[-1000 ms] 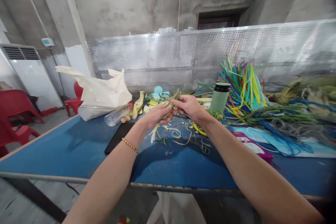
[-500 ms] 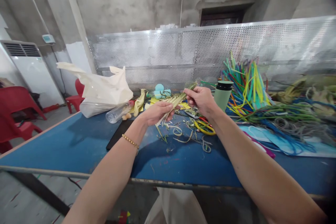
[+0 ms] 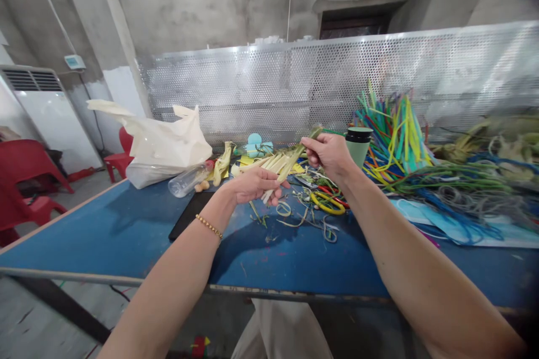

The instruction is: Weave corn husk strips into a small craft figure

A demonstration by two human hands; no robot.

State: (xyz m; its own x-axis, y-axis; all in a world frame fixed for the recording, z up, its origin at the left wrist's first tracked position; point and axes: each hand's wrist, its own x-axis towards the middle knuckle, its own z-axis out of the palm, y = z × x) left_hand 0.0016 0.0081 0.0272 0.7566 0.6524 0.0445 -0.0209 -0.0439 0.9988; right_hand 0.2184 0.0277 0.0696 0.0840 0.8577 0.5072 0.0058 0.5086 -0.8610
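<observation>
A pale green corn husk strip (image 3: 293,160) stretches slantwise between my two hands above the table. Its lower left end lies in my left hand (image 3: 257,185), fingers closed round it, a beaded bracelet on the wrist. At the upper right end, my right hand (image 3: 326,151) pinches the strip between thumb and fingers. More pale husk strips (image 3: 256,164) lie behind my left hand. Below the hands are curled scraps and thin strips (image 3: 284,209). Scissors with yellow handles (image 3: 327,203) lie under my right forearm, beside something red.
On the blue table (image 3: 160,252) stand a white plastic bag (image 3: 164,143), a clear bottle (image 3: 185,182) and a dark flat tablet-like slab (image 3: 191,213). To the right are a green cup (image 3: 359,148), colourful strips (image 3: 406,134), cords and blue masks (image 3: 442,221). Perforated metal panels (image 3: 236,90) rise behind.
My right hand has moved slightly right, and the strip's upper end with it. The fingers of my left hand have shifted along the lower end.
</observation>
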